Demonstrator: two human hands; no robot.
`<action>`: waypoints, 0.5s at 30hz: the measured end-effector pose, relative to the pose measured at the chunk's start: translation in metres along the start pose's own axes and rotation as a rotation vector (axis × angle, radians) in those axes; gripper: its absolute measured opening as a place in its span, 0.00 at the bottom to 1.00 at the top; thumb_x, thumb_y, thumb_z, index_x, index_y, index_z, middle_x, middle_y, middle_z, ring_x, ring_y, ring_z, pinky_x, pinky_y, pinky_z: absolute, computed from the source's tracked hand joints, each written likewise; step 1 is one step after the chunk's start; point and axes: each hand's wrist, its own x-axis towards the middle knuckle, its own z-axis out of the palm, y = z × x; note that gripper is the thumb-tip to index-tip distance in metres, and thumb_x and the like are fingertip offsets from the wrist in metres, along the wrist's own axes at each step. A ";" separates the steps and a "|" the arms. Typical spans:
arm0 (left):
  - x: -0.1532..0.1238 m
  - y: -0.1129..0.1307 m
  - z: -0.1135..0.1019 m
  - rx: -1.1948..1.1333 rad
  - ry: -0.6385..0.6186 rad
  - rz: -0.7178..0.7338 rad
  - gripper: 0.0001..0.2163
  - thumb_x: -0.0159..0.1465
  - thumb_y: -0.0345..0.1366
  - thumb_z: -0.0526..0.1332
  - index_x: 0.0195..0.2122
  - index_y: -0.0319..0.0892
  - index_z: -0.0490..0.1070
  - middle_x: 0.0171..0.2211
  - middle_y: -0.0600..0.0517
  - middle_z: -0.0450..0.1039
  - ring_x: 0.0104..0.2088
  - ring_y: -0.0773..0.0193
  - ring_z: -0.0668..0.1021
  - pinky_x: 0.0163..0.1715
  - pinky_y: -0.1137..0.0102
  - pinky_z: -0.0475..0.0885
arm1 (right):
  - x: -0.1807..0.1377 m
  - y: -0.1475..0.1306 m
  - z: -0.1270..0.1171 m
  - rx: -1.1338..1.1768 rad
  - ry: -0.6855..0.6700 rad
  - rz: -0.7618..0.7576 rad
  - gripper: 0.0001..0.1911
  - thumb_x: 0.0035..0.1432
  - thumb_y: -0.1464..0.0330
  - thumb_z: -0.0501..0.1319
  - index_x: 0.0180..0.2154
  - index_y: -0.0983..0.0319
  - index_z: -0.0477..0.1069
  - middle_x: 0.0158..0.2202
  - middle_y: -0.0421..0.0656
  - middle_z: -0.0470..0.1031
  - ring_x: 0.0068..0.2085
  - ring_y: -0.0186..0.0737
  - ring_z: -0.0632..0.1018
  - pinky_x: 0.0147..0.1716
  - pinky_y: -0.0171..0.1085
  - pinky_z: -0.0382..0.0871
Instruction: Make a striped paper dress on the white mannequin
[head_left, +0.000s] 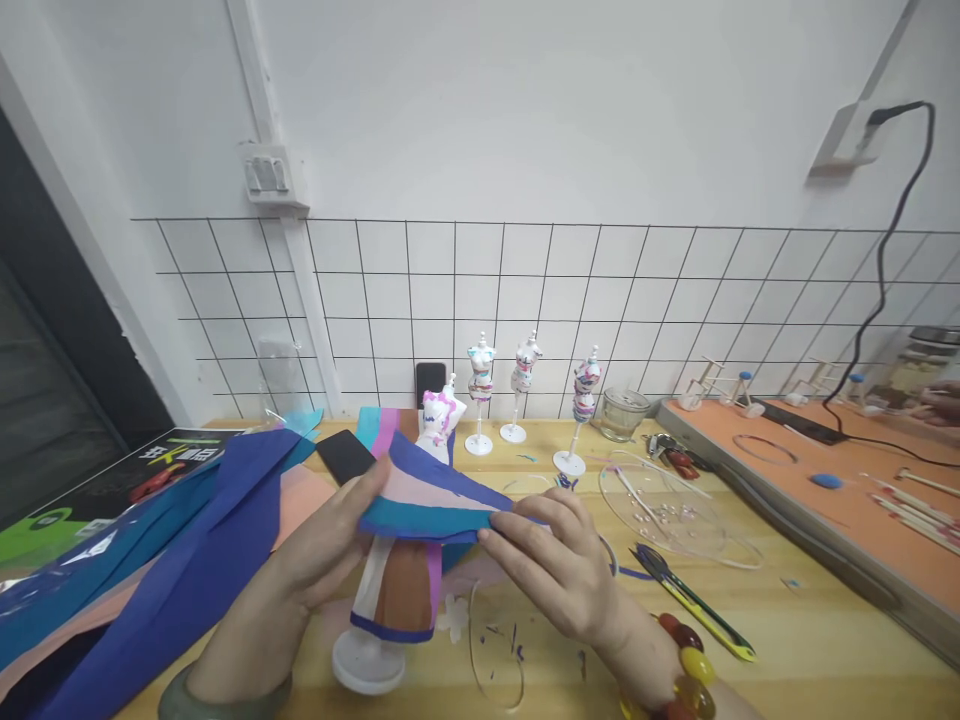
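My left hand point(341, 530) pinches the left end of a folded sheet point(435, 490) striped blue, pale pink and teal, which looks like crepe paper. At the sheet's right, tapering end, my right hand point(559, 560) closes its fingers on the lower edge. Just behind and below the sheet stands a small dress form: its bust point(436, 418) is white with pink and purple trim. A skirt point(405, 590) in brown, white and purple with a blue hem hangs over its lower part. The round white base point(367, 660) rests on the table. The sheet hides its middle.
Several decorated dress forms point(480, 375) stand near the gridded wall. Blue and teal sheets point(247, 510) lie at the left beside a black phone point(345, 455). On the right are a craft knife point(697, 605), a clear plate point(667, 510) with beads, a glass bowl point(624, 415) and an orange board point(825, 450).
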 end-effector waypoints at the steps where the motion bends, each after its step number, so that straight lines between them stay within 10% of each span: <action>1: -0.001 0.002 0.001 0.073 0.019 -0.024 0.13 0.61 0.45 0.60 0.36 0.41 0.78 0.33 0.49 0.80 0.39 0.57 0.78 0.40 0.68 0.71 | -0.001 -0.001 0.001 0.014 -0.014 -0.002 0.14 0.63 0.77 0.50 0.41 0.63 0.74 0.33 0.45 0.80 0.37 0.44 0.73 0.36 0.45 0.65; 15: -0.003 0.014 -0.010 0.265 0.420 0.116 0.08 0.51 0.35 0.67 0.33 0.41 0.79 0.27 0.52 0.80 0.31 0.60 0.78 0.34 0.72 0.71 | -0.036 0.018 0.038 0.050 -0.145 0.298 0.13 0.60 0.80 0.53 0.46 0.66 0.68 0.32 0.47 0.76 0.32 0.41 0.72 0.30 0.40 0.63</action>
